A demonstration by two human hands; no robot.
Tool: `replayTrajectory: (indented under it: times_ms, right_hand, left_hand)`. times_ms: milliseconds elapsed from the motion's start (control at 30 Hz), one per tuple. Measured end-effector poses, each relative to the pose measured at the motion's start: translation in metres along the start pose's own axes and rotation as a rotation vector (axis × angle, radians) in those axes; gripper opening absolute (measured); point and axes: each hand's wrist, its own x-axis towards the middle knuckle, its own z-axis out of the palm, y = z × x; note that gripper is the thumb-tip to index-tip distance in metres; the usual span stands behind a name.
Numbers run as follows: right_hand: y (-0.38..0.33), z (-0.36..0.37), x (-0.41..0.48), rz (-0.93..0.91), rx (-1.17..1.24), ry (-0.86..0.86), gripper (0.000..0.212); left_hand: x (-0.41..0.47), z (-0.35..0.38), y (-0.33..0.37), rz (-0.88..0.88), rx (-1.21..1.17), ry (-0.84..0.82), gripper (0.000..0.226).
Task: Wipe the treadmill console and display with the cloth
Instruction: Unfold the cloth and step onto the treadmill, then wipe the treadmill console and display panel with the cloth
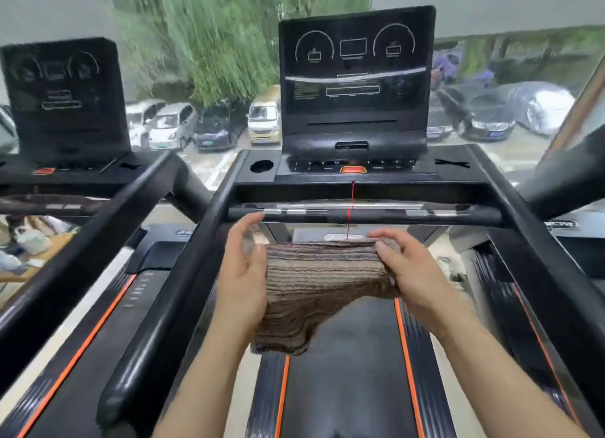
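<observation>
A brown striped cloth [314, 290] hangs folded between both hands above the treadmill belt, below the front handlebar. My left hand [244, 274] holds its left side with fingers partly spread. My right hand [412, 270] grips its right upper edge, fingers curled over it. Ahead stands the treadmill display [357, 74], a dark upright screen with white dial outlines. Beneath it lies the black console [327, 169] with a button row and an orange-red stop button [353, 170]. Both hands are well short of the console.
A black front handlebar [360, 215] crosses just above the hands, with a red safety cord [352, 195] hanging over it. Side rails run down left and right. A second treadmill [65, 110] stands at left. A window with parked cars lies beyond.
</observation>
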Motion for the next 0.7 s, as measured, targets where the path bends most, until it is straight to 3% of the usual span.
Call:
replayTrajectory:
  times_ms: [100,200,333,467,567,700]
  right_hand:
    - [-0.006,-0.005,0.040,-0.050,-0.051,-0.045,0.039]
    - [-0.015,-0.006,0.082,0.061,-0.047,-0.123,0.044]
    - [-0.016,-0.006,0.151,0.120,-0.104,-0.159,0.031]
    - [-0.029,0.000,0.222,0.113,-0.284,-0.182,0.022]
    - [-0.038,0.014,0.280,0.061,-0.362,-0.117,0.033]
    - [-0.024,0.043,0.358,-0.165,-0.614,0.203,0.035]
  left_hand:
    - [0.034,0.022,-0.010,-0.002,0.087,-0.036,0.047]
    - [0.074,0.040,-0.020,-0.070,0.072,-0.013,0.048]
    - [0.142,0.055,-0.042,-0.062,0.072,0.004,0.042]
    - [0.215,0.067,-0.059,-0.007,0.153,-0.133,0.051]
    - [0.272,0.073,-0.077,0.027,0.300,-0.190,0.061]
    - [0.349,0.090,-0.097,0.071,0.472,-0.207,0.067]
